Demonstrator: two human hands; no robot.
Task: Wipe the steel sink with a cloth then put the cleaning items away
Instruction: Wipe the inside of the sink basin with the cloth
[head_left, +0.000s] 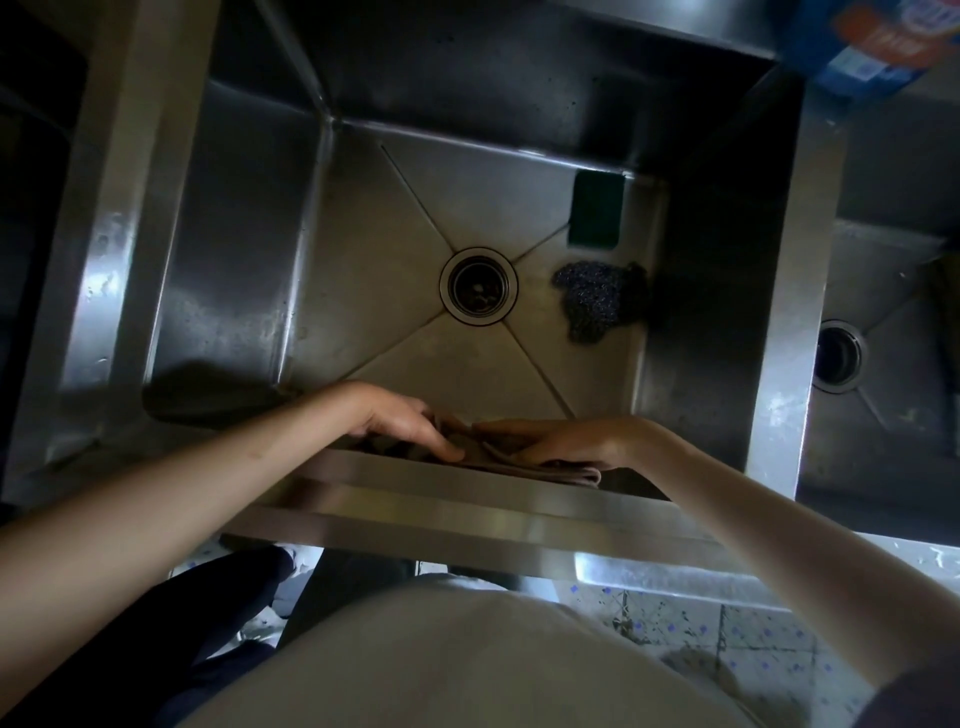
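Both my hands are at the near edge of the sink (218, 270), low in the middle of the frame, on a brownish cloth (524, 462) that lies folded over the front rim. My left hand (400, 421) rests on the cloth's left part with fingers fairly straight and spread, pressing down. My right hand (566, 441) lies flat across the cloth's right part, fingers stretched toward the left hand, thumb tucked at the cloth's near edge. In the basin, the drain (478, 286) sits at centre. Right of it lies a steel scourer (597, 301), and just above that a green sponge (596, 209) stands against the right wall. A blue packet (872, 47) shows at the upper right corner. A second basin (883, 291) lies at the right edge.
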